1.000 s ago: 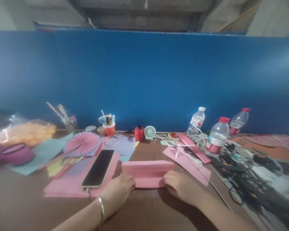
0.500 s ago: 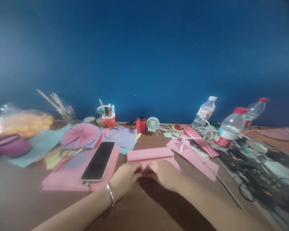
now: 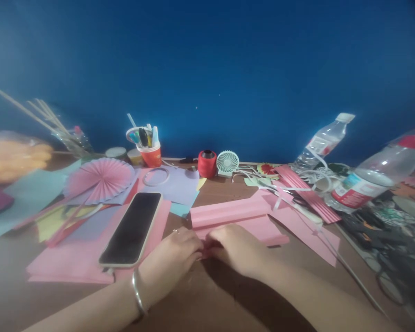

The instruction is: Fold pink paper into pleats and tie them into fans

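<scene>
Grip of left hand (image 3: pixel 178 251) and right hand (image 3: pixel 237 249) closed on creased pink paper (image 3: pixel 242 213).

The light is dim (edges stretch, blurred).

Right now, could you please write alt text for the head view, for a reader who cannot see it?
A person's left hand and right hand, close together, touch the near edge of a creased pink sheet on a brown table. A phone on pink paper and a pleated fan are to the left, plastic bottles to the right.
</scene>
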Tool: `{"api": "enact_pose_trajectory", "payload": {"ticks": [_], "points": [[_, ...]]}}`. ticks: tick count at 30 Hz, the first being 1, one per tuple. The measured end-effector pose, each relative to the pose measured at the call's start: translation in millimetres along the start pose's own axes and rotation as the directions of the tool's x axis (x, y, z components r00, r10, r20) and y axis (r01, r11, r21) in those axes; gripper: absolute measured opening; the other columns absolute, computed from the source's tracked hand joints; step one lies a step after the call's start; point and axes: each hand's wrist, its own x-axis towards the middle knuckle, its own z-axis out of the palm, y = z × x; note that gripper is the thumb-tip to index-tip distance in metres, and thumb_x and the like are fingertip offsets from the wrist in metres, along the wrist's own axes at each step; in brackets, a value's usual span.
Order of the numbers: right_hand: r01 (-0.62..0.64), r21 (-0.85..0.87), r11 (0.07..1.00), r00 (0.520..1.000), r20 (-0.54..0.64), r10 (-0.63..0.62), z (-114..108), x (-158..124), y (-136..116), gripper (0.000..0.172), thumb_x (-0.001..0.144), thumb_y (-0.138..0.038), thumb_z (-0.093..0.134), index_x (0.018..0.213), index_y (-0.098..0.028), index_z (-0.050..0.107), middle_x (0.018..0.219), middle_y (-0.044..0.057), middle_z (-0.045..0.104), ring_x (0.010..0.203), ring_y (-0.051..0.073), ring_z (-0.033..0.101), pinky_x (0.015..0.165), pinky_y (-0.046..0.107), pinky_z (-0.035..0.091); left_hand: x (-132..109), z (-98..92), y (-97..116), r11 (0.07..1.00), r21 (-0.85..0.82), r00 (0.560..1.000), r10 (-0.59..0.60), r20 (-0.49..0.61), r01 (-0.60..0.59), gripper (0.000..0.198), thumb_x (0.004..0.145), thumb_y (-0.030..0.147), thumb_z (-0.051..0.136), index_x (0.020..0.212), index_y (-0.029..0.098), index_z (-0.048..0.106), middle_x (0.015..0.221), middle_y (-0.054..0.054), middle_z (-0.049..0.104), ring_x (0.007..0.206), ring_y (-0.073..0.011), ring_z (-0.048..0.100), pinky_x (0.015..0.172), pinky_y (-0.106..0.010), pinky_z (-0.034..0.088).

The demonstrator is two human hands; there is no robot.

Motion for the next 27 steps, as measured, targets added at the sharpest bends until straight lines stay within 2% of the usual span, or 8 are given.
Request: {"api": "enact_pose_trajectory", "payload": {"ticks": [3,7,10,12,16,19,24,27], "points": [[-0.06,0.065,0.996,0.998,0.016,0.059,1,6,1,0.012,0.075,-0.022,0.053,0.071,-0.022,0.064,0.069,-0.004,0.065,0.063,0.011,0.055,0.055,0.021,0.03,-12,-0.3,-5,0.994,0.091,0.998,0.068,-0.014,-0.066,0.023,0.08,0.015,0.039,0.089,0.022,0.06,0.086,-0.004,0.061,0.084,-0.0196,0.054,0.078,-0.033,0.04],[-0.132,0.072,0.989,0.99,0.057,0.128,-3,9,5,0.012,0.072,-0.022,0.054,0.065,-0.021,0.063,0.064,-0.004,0.063,0.059,0.01,0.054,0.052,0.021,0.029,-29,-2.8,-11,0.977,0.195,0.99,0.106,-0.09,-0.087,0.034,0.078,0.015,0.038,0.108,0.02,0.053,0.096,-0.005,0.062,0.085,-0.0199,0.056,0.077,-0.033,0.044],[-0.181,0.06,0.982,0.981,0.079,0.176,-2,11,6,0.011,0.069,-0.019,0.054,0.062,-0.021,0.062,0.06,-0.004,0.061,0.055,0.01,0.051,0.049,0.021,0.028,-34,-0.8,-14,0.935,0.248,0.955,0.282,-0.088,-0.253,0.038,0.077,0.016,0.039,0.113,0.021,0.05,0.113,-0.005,0.058,0.099,-0.0211,0.053,0.083,-0.032,0.045],[-0.206,0.066,0.976,0.976,0.085,0.2,0,12,7,0.008,0.069,-0.021,0.056,0.062,-0.021,0.061,0.059,-0.005,0.061,0.055,0.01,0.05,0.05,0.022,0.029,-35,2.1,-16,0.913,0.269,0.937,0.339,-0.087,-0.306,0.04,0.076,0.016,0.039,0.114,0.021,0.051,0.116,-0.006,0.057,0.103,-0.022,0.052,0.083,-0.033,0.046],[-0.213,0.087,0.973,0.973,0.107,0.203,1,14,8,0.011,0.069,-0.03,0.06,0.061,-0.022,0.06,0.063,-0.005,0.062,0.058,0.011,0.051,0.052,0.022,0.031,-33,5.1,-19,0.943,0.177,0.949,0.302,-0.091,-0.283,0.043,0.076,0.016,0.04,0.117,0.027,0.049,0.116,-0.003,0.057,0.104,-0.0207,0.053,0.083,-0.032,0.049],[-0.193,0.08,0.978,0.976,0.12,0.182,2,14,10,0.011,0.069,-0.027,0.06,0.06,-0.022,0.059,0.065,-0.005,0.062,0.059,0.011,0.052,0.053,0.022,0.032,-33,5.0,-20,0.958,0.095,0.953,0.279,-0.116,-0.269,0.043,0.075,0.016,0.041,0.116,0.028,0.049,0.118,-0.003,0.055,0.105,-0.0203,0.053,0.085,-0.032,0.048],[-0.178,0.019,0.984,0.973,0.152,0.173,3,12,11,0.013,0.071,-0.025,0.055,0.061,-0.022,0.061,0.064,-0.002,0.061,0.058,0.013,0.051,0.051,0.024,0.032,-39,9.3,-19,0.944,0.187,0.954,0.29,-0.069,-0.273,0.044,0.075,0.014,0.04,0.117,0.026,0.048,0.121,-0.005,0.052,0.107,-0.024,0.05,0.087,-0.039,0.046],[-0.181,-0.02,0.983,0.968,0.175,0.182,2,10,10,0.016,0.072,-0.023,0.051,0.061,-0.022,0.062,0.061,0.0,0.061,0.054,0.014,0.05,0.05,0.025,0.031,-41,11.8,-20,0.943,0.199,0.956,0.284,-0.072,-0.265,0.045,0.075,0.012,0.038,0.117,0.026,0.048,0.121,-0.004,0.052,0.111,-0.0233,0.047,0.09,-0.04,0.043]]}}
